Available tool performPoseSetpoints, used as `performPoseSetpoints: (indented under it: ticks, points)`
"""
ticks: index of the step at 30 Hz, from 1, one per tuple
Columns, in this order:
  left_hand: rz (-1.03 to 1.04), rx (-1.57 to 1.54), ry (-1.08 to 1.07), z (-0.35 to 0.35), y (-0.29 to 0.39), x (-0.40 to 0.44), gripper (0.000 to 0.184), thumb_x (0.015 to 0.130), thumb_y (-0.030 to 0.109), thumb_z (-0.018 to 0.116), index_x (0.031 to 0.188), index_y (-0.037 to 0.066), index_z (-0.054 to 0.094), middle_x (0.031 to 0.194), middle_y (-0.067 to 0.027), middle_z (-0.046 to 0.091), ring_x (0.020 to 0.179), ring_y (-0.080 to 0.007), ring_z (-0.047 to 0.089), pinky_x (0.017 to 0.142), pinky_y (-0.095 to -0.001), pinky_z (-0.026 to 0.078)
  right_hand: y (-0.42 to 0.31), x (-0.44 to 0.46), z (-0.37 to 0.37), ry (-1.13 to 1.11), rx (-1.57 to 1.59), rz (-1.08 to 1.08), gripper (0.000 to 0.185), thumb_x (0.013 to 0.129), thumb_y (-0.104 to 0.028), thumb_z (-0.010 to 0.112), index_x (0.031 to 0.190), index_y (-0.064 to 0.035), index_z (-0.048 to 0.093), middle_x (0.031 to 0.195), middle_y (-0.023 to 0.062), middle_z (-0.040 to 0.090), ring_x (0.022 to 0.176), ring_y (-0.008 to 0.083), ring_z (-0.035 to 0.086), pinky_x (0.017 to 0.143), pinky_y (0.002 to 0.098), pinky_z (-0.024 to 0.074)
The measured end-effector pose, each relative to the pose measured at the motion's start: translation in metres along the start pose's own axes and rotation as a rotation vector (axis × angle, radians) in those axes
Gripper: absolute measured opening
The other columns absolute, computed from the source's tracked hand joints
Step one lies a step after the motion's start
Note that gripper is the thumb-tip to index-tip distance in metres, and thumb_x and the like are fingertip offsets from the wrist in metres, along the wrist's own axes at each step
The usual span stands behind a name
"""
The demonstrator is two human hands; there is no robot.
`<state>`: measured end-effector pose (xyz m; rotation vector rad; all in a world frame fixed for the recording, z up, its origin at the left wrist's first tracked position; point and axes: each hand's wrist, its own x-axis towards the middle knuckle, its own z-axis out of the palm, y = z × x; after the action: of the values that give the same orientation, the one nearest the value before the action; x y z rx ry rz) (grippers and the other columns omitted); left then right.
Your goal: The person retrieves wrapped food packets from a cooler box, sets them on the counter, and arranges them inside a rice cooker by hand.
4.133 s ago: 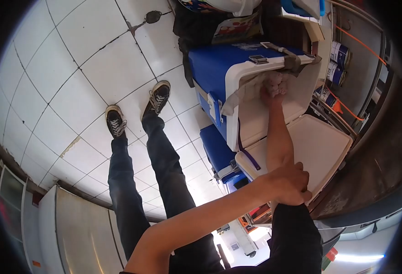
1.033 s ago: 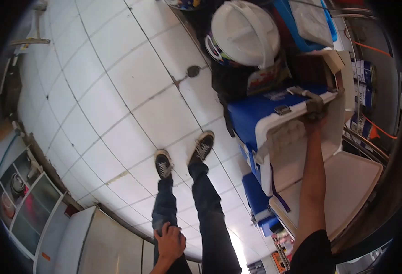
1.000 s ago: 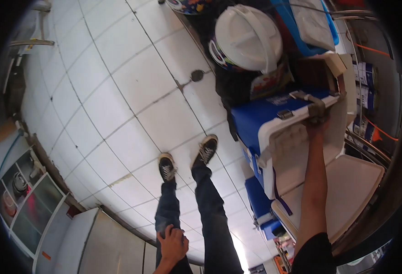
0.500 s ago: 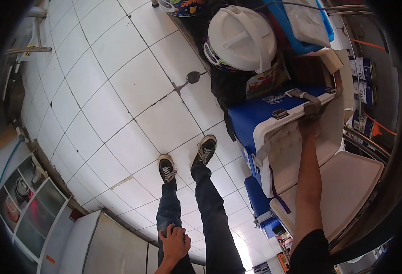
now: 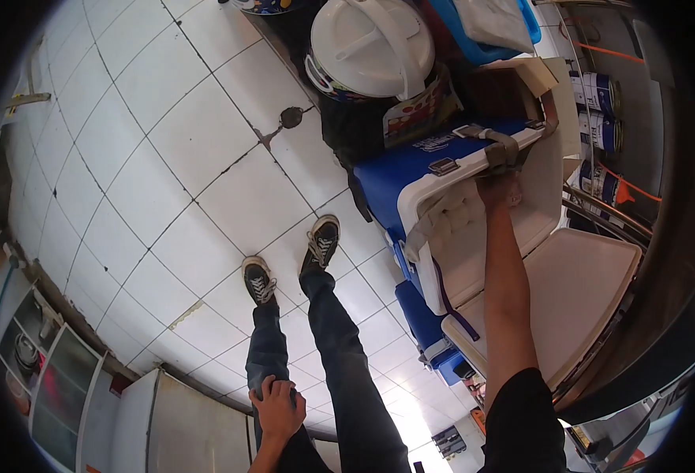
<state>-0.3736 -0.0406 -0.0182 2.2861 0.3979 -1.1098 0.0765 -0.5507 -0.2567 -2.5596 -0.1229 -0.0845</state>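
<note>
The cooler (image 5: pixel 387 177) surrounds the right fingers (image 5: pixel 513 191).

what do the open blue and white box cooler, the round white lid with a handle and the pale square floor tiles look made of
Blue and white box cooler: likely hard plastic, smooth with a low sheen, going by its thick moulded rim.
Round white lid: probably plastic too, satin, with moulded ridges.
Pale square floor tiles: glazed ceramic, perhaps; glossy, reflecting light, with dark joints.
</note>
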Motion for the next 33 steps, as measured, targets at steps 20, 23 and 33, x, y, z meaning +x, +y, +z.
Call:
performPoseSetpoints:
  ticks: [20,23,33]
  points:
    - [-0.009,0.000,0.015,0.004,0.004,0.002,0.024,0.081,0.021,0.065,0.102,0.010,0.063,0.108,-0.0076,0.065,0.126,-0.0314,0.048,0.103,-0.0667,0.027,-0.093,0.030,-0.004,0.099,-0.079,-0.254,0.038,0.082,-0.023,0.072,0.112,-0.0083,0.056,0.116,0.0080,0.059,0.107,0.0252,0.057,0.099,0.0353,0.0435]
    - [-0.012,0.018,0.008,0.004,0.004,0.003,0.026,0.081,0.022,0.065,0.103,0.008,0.065,0.107,-0.0074,0.065,0.128,-0.0305,0.048,0.103,-0.0647,0.027,-0.114,0.039,-0.005,0.152,-0.190,-0.398,0.041,0.083,-0.016,0.070,0.120,-0.0066,0.055,0.120,0.0071,0.060,0.113,0.0218,0.057,0.102,0.0339,0.0436]
    - [0.008,-0.030,0.040,0.000,-0.007,-0.001,0.022,0.082,0.022,0.066,0.102,0.013,0.064,0.108,-0.0066,0.065,0.126,-0.0324,0.049,0.102,-0.0633,0.029,-0.102,-0.007,-0.027,0.653,1.523,0.815,0.072,0.076,-0.053,0.063,0.137,-0.0161,0.052,0.132,0.0114,0.055,0.126,0.0299,0.050,0.107,0.0444,0.0424]
